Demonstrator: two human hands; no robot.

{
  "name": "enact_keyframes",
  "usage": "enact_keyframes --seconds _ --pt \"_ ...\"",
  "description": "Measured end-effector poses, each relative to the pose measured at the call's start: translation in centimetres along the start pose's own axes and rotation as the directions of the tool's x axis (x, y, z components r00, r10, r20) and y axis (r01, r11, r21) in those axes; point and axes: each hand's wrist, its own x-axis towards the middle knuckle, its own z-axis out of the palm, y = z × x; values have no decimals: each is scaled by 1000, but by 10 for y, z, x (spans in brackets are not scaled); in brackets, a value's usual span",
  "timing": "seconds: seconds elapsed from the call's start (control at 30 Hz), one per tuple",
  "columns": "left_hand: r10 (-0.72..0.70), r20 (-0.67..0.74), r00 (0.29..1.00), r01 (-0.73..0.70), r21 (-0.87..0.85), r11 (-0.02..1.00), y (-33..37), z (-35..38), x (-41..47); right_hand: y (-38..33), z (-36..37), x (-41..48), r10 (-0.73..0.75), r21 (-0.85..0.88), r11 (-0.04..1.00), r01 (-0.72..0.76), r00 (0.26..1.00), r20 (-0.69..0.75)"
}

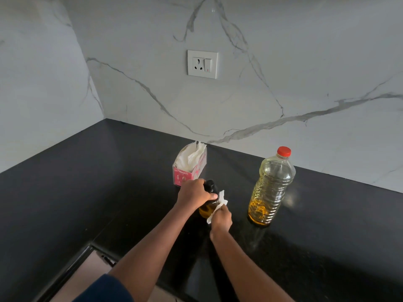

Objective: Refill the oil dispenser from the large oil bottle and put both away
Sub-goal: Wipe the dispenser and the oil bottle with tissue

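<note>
The small oil dispenser (208,207) stands on the black counter (87,192), its glass body holding yellow oil under a black top. My left hand (194,194) grips that black top from above. My right hand (221,217) presses a white tissue (220,201) against the dispenser's right side. The large clear oil bottle (270,188) stands upright to the right with its red cap on and oil only in its lower part. Neither hand touches it.
A pink tissue box (189,168) with white tissues sits just behind the dispenser by the marble wall. A wall socket (202,64) is above it. The counter's front edge (72,267) runs at the lower left.
</note>
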Motion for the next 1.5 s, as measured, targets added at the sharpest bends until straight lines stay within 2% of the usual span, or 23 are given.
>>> enact_keyframes --seconds 0.07,0.2,0.3,0.4,0.5,0.57,0.63,0.7,0.8,0.87,0.93,1.03,1.2,1.27,1.37,1.5 --pt "-15 -10 1000 15 -13 1000 -1 0 -1 -17 0 4 34 83 996 -36 999 27" --pt "-32 -32 999 32 -22 999 1 3 -2 -24 0 2 -171 146 976 162 984 46" --pt "-24 -14 1000 23 -39 999 -1 2 -2 -3 -3 -8 -222 256 944 207 974 33" --pt "-18 -14 1000 18 -30 999 -1 1 -5 13 -1 -16 -140 301 945 129 990 16" --pt "-26 -45 999 27 22 999 1 4 -9 5 1 -6 102 324 939 -111 994 44" --pt "-60 -65 996 65 67 996 4 4 -12 -11 2 0 191 340 916 -212 977 94" --pt "-107 -78 991 115 111 987 9 3 -14 -23 3 4 143 343 925 -165 986 90" --pt "-143 -92 986 156 166 974 14 0 -15 -29 3 1 22 347 937 -47 997 73" --pt "-139 -104 985 160 237 958 18 -1 -15 -15 -1 -11 -86 373 927 46 992 91" --pt "-128 -85 988 146 263 954 20 -2 -16 1 -3 -15 -51 351 936 26 997 61" --pt "-125 -27 992 127 265 956 20 -6 -14 9 -3 -15 44 295 954 -54 998 39" --pt "-121 149 981 87 218 972 13 -22 -7 1 -1 -11 79 145 986 -87 995 63" --pt "-5 352 936 -44 132 990 4 -37 7 -18 2 -10 102 195 974 -118 991 87" --pt "5 331 944 -53 135 989 0 -34 9 -18 4 -12 119 248 959 -136 989 82" --pt "52 255 966 -118 252 960 -5 -31 9 -12 9 -18 142 345 923 -168 985 99" --pt "93 183 979 -150 327 933 -2 -29 7 -3 13 -25 190 386 897 -215 976 102"
